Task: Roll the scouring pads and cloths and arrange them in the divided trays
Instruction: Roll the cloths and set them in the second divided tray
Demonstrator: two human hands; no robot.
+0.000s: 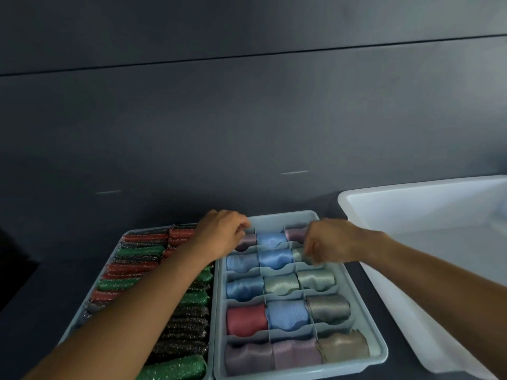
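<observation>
Two pale blue divided trays stand side by side. The left tray (129,233) is packed with rolled scouring pads (140,252) in red, green and dark glitter. The right tray (365,305) holds rolled cloths (286,315) in blue, pink, grey, lilac and beige, one per compartment. My left hand (219,233) reaches over the far left corner of the right tray, its fingers curled on a lilac roll (247,240). My right hand (326,241) is at the far right compartments, fingers curled down onto a pale green roll (297,254); its grip is partly hidden.
A large white plastic tub (428,212) stands to the right, close against the cloth tray. Everything rests on a dark counter (27,311) with a dark wall behind the trays.
</observation>
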